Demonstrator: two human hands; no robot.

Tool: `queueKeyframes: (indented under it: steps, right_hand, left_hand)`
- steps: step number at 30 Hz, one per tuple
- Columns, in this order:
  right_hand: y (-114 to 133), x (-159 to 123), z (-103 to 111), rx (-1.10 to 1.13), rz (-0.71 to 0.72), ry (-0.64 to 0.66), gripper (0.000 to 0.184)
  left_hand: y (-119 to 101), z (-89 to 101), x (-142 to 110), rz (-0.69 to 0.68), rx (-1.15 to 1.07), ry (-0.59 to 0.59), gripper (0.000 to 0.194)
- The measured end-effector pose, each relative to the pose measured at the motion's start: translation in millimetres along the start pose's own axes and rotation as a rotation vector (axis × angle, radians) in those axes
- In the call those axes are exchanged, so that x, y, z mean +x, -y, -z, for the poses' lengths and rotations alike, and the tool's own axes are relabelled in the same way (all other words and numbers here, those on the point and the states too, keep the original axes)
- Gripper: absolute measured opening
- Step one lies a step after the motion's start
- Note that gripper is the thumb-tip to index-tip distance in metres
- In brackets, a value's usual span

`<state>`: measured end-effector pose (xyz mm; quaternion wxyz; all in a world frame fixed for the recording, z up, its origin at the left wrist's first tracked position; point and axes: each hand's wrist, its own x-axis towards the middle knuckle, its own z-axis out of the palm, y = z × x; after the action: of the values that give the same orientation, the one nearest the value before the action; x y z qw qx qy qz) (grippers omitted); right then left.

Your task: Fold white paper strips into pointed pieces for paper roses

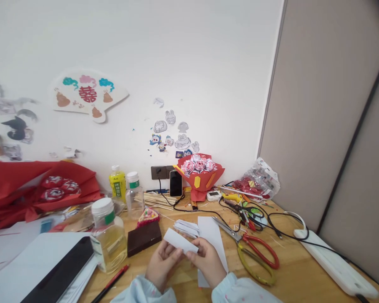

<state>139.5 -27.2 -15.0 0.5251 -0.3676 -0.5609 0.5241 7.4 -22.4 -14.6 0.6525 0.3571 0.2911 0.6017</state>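
A small white paper strip [180, 240] is held up between my two hands over the wooden table. My left hand [163, 261] pinches its left part, the thumb in front at the lower edge. My right hand [207, 257] grips the strip's right end between thumb and fingers. Just behind the strip lies a pile of folded white paper pieces [187, 227]. A larger white paper sheet [212, 235] lies flat beneath and beside my right hand. Large scissors [251, 250] with one red and one yellow handle rest to the right, blades pointing toward the sheet.
On the left are a dark brown box [144, 238], a jar of yellowish liquid [109, 242], a red pen [110, 284] and a black tablet-like panel [61, 273]. A red-wrapped bouquet [199, 174], a phone [176, 184] and cables stand at the back. A white power strip [337, 265] lies right.
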Motion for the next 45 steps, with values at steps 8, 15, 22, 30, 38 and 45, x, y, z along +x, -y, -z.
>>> queueKeyframes:
  steps: [8,15,22,30,38,45]
  right_hand:
    - [0.8,-3.5,-3.7,-0.075,0.015,-0.035,0.029]
    - [0.8,-4.4,-5.1,-0.099,0.034,-0.065,0.026]
    - [3.1,-6.5,-7.0,-0.13,0.035,-0.091,0.025]
    - [9.0,-8.4,-8.6,-0.113,0.027,-0.101,0.03]
    - [10.3,-9.0,-11.0,-0.084,0.025,-0.091,0.033]
    - [9.1,-9.1,-10.3,-0.1,0.038,-0.09,0.034]
  left_hand:
    - [-7.3,-3.6,-4.5,0.011,0.028,-0.06,0.03]
    - [-8.6,-4.0,-4.5,0.053,0.022,-0.101,0.035]
    - [-5.8,-2.7,-3.5,0.054,0.059,-0.119,0.034]
    - [-6.8,-5.7,-5.6,0.057,0.056,-0.146,0.035]
    - [-7.9,-6.3,-6.3,0.06,0.074,-0.161,0.036]
    - [-7.9,-6.4,-7.6,0.029,0.072,-0.2,0.033]
